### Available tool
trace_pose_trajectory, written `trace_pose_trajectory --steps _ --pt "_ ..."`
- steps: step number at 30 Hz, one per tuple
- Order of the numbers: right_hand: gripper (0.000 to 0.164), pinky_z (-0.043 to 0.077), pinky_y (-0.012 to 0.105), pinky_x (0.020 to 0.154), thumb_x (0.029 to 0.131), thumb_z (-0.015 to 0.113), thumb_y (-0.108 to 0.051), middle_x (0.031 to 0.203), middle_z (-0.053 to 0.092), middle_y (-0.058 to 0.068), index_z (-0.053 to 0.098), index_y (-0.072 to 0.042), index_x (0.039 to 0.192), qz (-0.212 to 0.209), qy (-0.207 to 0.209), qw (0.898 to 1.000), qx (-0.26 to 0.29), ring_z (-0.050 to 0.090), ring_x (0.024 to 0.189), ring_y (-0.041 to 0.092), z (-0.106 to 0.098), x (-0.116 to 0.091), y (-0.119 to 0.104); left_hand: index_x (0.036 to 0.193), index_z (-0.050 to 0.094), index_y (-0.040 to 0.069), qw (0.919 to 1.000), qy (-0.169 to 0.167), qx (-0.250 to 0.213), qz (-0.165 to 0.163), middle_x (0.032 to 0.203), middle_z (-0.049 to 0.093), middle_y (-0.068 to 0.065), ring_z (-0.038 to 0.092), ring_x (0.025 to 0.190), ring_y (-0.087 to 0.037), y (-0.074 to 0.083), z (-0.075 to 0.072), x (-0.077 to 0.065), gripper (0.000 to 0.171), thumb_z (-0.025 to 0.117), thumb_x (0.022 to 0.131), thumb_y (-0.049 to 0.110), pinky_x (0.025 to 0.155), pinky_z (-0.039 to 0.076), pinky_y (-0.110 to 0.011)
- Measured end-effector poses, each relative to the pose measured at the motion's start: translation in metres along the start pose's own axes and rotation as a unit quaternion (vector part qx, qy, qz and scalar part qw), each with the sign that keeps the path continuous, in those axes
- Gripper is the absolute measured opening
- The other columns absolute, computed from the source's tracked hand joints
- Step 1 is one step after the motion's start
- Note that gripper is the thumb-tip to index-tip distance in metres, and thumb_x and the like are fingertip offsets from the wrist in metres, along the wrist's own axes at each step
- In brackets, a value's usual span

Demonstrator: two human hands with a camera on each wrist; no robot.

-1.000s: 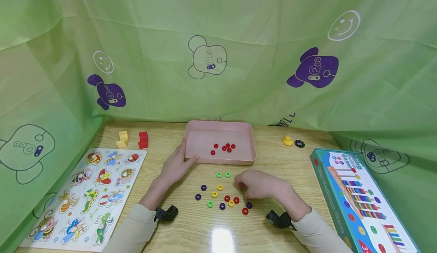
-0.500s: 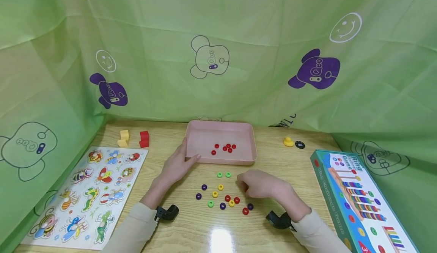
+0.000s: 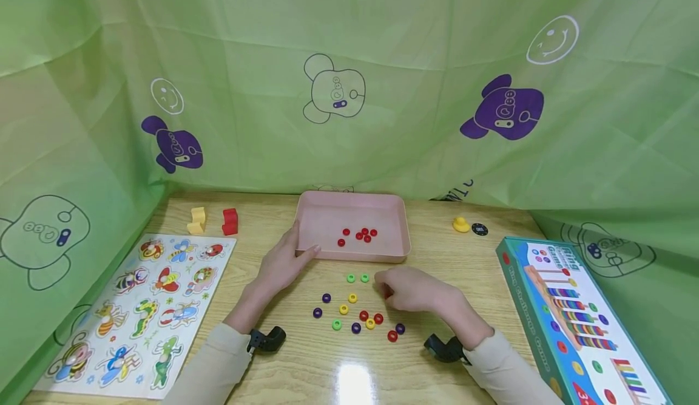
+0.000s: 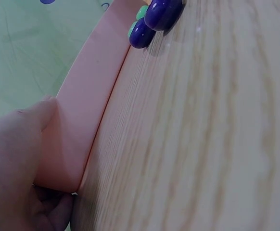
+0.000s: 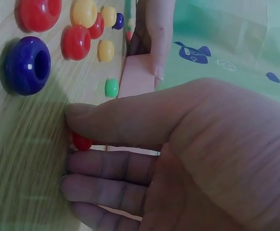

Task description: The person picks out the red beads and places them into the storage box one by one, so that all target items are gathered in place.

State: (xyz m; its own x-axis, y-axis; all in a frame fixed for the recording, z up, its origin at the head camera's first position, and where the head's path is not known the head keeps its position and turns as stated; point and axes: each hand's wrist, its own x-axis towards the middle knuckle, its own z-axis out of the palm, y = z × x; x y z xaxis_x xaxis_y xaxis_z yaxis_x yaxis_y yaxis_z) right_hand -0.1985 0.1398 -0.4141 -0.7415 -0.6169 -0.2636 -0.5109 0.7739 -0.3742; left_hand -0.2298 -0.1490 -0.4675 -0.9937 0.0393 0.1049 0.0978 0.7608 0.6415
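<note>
A shallow pink tray point(image 3: 360, 257) stands at the back of the table with several red beads point(image 3: 365, 232) in it. My left hand point(image 3: 281, 265) grips its front left corner, thumb at the front rim and fingers along the left side. In the right wrist view, my right hand point(image 5: 197, 139) pinches a red bead point(image 5: 82, 141) between thumb and fingers, low over the table. Left of that hand lie two green beads point(image 3: 357, 278). Scattered nearer the front are yellow beads point(image 3: 352, 298), purple beads point(image 3: 326, 298), more red beads point(image 3: 392, 336) and another green one.
A picture puzzle board point(image 3: 191, 338) lies on the left and a ring game box point(image 3: 579, 320) on the right. At the back are a yellow block point(image 3: 197, 221), a red block point(image 3: 230, 221), a yellow duck point(image 3: 460, 224) and a black chip point(image 3: 479, 229). Green cloth point(image 3: 404, 138) encloses the table.
My right hand has shifted slightly away from me, toward the tray, with its fingertips a little further left. My left hand keeps its grip on the tray corner.
</note>
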Motion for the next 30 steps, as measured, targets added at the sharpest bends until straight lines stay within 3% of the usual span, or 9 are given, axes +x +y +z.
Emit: trace_pose_trajectory --steps 11,16,21,26,30 --pt "0.013 0.039 0.021 0.054 0.082 0.063 -0.010 0.067 0.052 -0.010 0.057 -0.021 0.079 -0.012 0.013 1.000 -0.016 0.047 0.060 0.006 -0.002 0.004 -0.001 0.150 0.003 0.017 1.0000 0.002 0.004 0.004 0.156 0.019 -0.008 0.030 0.139 -0.031 0.003 -0.002 0.001 0.088 0.046 0.087 0.060 0.106 0.033 -0.054" --pt "0.015 0.036 0.020 0.050 0.082 0.063 -0.009 0.065 0.048 -0.008 0.056 -0.019 0.074 -0.030 0.057 0.997 -0.034 0.043 0.058 0.006 -0.006 0.008 -0.009 0.150 0.002 0.017 0.9999 -0.002 0.011 -0.003 0.156 0.018 -0.008 0.028 0.140 -0.031 0.003 -0.003 0.000 0.089 0.046 0.087 0.060 0.107 0.032 -0.055" --pt "0.010 0.038 0.021 0.055 0.083 0.064 -0.008 0.068 0.051 -0.007 0.059 -0.016 0.079 -0.041 0.110 0.992 -0.044 0.045 0.064 0.008 -0.020 0.020 -0.024 0.150 0.003 0.015 0.9999 -0.002 0.015 0.005 0.155 0.019 -0.009 0.030 0.139 -0.032 0.003 -0.004 0.001 0.089 0.047 0.088 0.060 0.105 0.034 -0.055" --pt "0.008 0.041 0.023 0.060 0.083 0.064 -0.010 0.071 0.056 -0.007 0.063 -0.016 0.086 -0.034 0.126 0.990 -0.044 0.049 0.068 0.010 -0.034 0.037 -0.037 0.150 0.004 0.016 0.9999 0.001 0.012 -0.003 0.155 0.020 -0.007 0.031 0.138 -0.030 0.002 -0.003 0.001 0.089 0.048 0.087 0.061 0.105 0.035 -0.054" --pt "0.010 0.045 0.024 0.068 0.084 0.062 -0.012 0.086 0.063 -0.007 0.064 -0.016 0.093 -0.023 0.143 0.988 -0.048 0.053 0.075 0.009 -0.040 0.053 -0.040 0.150 0.003 0.017 0.9999 -0.001 0.012 -0.006 0.156 0.018 -0.007 0.030 0.139 -0.029 0.002 -0.001 0.000 0.089 0.046 0.087 0.062 0.105 0.036 -0.053"
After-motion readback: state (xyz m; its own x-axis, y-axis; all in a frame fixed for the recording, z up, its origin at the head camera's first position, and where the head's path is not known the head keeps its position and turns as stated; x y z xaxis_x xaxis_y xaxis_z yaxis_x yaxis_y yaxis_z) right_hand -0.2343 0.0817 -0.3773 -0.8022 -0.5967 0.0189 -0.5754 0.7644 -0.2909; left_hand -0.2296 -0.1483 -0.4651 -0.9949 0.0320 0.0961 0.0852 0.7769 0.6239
